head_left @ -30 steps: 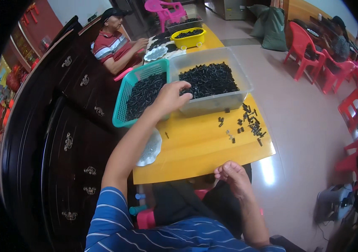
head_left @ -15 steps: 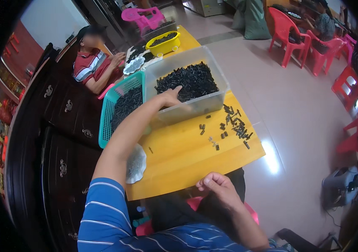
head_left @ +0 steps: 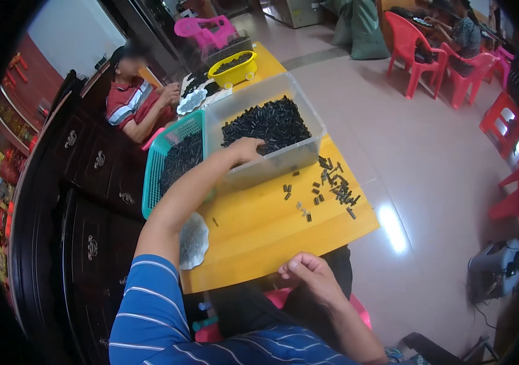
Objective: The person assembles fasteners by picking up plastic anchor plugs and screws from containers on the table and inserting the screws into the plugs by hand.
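My left hand reaches over the near wall of a clear plastic bin, against a heap of small black tube-shaped pieces. Its fingertips are mostly hidden by the hand and the pieces. By the table's front edge, my right hand is closed, fingers curled in and thumb on top; whatever it may hold is hidden. On the yellow table, loose black pieces lie scattered to the right of the bin. A pale scalloped dish stands left, below my left forearm, with small things in it too tiny to name.
A teal basket of black pieces touches the bin's left side. Farther back stand a yellow tub and a second clear bin. A person in a red shirt sits at far left, beside dark drawers. Red chairs stand right.
My left hand has dipped slightly lower at the bin's near wall, and its extended finger shows less. My right hand stays curled by the table edge. The whole view has shifted slightly.
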Tool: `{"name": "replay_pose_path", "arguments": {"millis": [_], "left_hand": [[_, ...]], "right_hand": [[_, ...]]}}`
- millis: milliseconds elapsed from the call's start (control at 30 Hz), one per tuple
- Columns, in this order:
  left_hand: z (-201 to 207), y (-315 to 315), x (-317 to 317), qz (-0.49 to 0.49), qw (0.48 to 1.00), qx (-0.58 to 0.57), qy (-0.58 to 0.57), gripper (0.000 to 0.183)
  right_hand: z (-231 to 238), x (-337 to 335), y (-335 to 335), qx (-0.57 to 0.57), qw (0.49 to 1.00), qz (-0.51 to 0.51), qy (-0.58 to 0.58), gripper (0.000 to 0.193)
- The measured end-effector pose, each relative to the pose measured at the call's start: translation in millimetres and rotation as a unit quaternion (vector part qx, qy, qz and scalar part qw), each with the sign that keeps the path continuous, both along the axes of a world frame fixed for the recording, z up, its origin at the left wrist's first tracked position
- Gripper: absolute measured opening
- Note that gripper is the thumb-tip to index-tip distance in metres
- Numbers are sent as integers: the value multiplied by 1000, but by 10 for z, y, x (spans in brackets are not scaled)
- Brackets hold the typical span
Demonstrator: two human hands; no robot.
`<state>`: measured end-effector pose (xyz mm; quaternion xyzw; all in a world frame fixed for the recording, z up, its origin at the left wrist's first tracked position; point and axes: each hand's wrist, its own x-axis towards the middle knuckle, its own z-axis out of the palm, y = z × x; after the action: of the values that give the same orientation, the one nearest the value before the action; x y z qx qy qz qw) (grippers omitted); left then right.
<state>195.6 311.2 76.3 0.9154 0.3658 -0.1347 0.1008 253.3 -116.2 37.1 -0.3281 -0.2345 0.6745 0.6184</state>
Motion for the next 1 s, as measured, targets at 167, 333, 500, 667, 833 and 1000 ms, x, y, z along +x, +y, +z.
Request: {"name": "replay_pose_path", "arguments": {"millis": [167, 333, 500, 667, 833, 1000], "left_hand": [[-2, -103, 80, -42, 998, 53, -11, 71], [129, -157, 98, -3, 993, 74, -91, 49], [101, -35, -19, 34, 970, 109, -213, 35], [190, -34, 54, 122, 964, 13, -235, 30], [235, 15, -35, 91, 972, 60, -210, 37], [538, -345, 274, -3, 982, 115, 147, 57]], "right_hand": [[-22, 4, -13, 10, 1000, -17, -4, 22], [0, 16, -33, -23, 1000, -11, -8, 21], [39, -16, -14, -9, 1000, -14, -23, 21], [59, 14, -20, -18, 999, -31, -38, 22], [53, 6, -10, -19, 999, -17, -36, 22], [41, 48, -38, -32, 998, -28, -47, 23]]}}
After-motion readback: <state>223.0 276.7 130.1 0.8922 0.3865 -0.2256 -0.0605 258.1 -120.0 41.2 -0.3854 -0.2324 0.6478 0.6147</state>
